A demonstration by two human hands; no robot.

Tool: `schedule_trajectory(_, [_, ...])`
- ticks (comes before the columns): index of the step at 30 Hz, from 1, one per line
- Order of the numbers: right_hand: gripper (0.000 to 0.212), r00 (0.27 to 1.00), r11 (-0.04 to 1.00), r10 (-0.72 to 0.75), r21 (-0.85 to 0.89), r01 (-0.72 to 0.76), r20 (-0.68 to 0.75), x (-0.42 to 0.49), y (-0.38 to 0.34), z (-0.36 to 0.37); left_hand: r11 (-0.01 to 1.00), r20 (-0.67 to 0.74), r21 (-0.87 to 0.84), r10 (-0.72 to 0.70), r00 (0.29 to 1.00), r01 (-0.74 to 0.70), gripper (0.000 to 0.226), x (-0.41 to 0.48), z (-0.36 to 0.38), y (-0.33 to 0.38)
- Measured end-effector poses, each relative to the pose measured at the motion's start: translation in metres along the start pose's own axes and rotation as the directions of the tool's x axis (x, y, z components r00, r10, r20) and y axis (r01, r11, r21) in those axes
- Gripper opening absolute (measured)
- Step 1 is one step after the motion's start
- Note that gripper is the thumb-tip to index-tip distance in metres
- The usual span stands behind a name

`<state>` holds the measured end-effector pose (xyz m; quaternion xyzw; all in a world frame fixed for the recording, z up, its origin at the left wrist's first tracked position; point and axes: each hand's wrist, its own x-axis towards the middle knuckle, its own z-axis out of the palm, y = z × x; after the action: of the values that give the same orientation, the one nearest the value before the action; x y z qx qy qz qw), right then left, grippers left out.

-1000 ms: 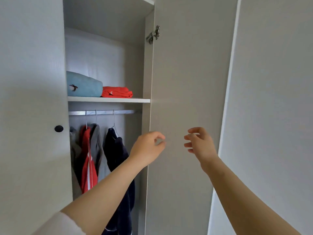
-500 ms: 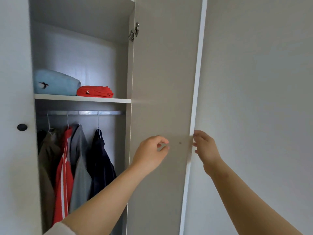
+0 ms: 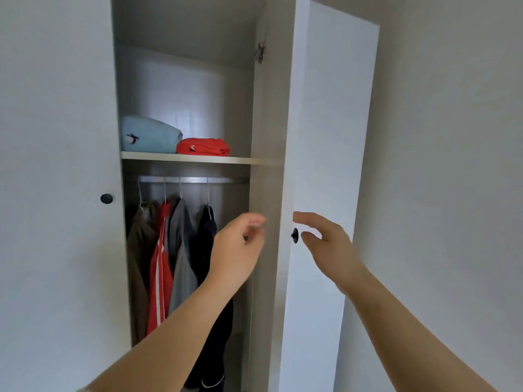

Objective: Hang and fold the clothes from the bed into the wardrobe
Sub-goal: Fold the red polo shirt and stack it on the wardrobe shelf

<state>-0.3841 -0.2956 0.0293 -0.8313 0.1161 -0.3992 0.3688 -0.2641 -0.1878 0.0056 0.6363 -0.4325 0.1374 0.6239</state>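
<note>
Reaches the right hand (image 3: 325, 246), fingers loosely spread and empty, just beside the door knob (image 3: 295, 235), perhaps touching, likely to close up. Poises the left hand (image 3: 236, 250) half curled, empty, by the door edge (image 3: 294, 137). Shows clothes (image 3: 161, 264) hung and folded inside the wardrobe (image 3: 56, 165).

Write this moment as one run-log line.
door: half open | left hand: empty, by door edge | right hand: open, beside knob | shelf: folded clothes | rail: jackets hung
</note>
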Motion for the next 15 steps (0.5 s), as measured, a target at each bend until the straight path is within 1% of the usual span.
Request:
schedule_trajectory(2, [0.046, 0.998, 0.998, -0.019, 0.055, 0.016, 0.063, 0.001, -0.004, 0.02, 1.0, -0.069, 0.024, 0.003, 0.998, -0.001, 0.032, -0.002, -0.022, -0.003])
schedule_trajectory(4, [0.042, 0.997, 0.998, -0.03, 0.053, 0.026, 0.077, 0.003, -0.008, 0.044, 0.998, -0.119, 0.064, 0.018, 0.993, -0.01, 0.026, -0.003, -0.045, -0.007])
schedule_trajectory(6, [0.035, 0.998, 0.997, -0.021, 0.08, 0.015, 0.064, 0.007, -0.013, 0.069, 0.994, -0.165, 0.109, 0.032, 0.986, -0.014, 0.017, -0.004, -0.07, -0.013])
schedule_trajectory(8, [0.024, 0.998, 0.985, 0.008, 0.173, -0.019, 0.066, 0.014, -0.019, 0.093, 0.989, -0.205, 0.148, 0.036, 0.978, -0.006, 0.016, -0.006, -0.096, -0.02])
schedule_trajectory(9, [0.02, 0.997, 0.983, 0.002, 0.184, -0.015, 0.075, 0.018, -0.023, 0.104, 0.986, -0.22, 0.166, 0.029, 0.975, 0.008, 0.018, -0.006, -0.109, -0.024])
schedule_trajectory(12, [0.013, 0.988, 0.993, -0.085, 0.089, 0.073, 0.131, 0.037, -0.035, 0.139, 0.977, -0.267, 0.202, -0.017, 0.963, 0.073, 0.027, -0.008, -0.145, -0.039])
schedule_trajectory(15, [0.009, 0.974, 0.993, -0.116, 0.048, 0.109, 0.195, 0.059, -0.047, 0.179, 0.966, -0.304, 0.23, -0.042, 0.952, 0.116, 0.027, -0.004, -0.178, -0.057])
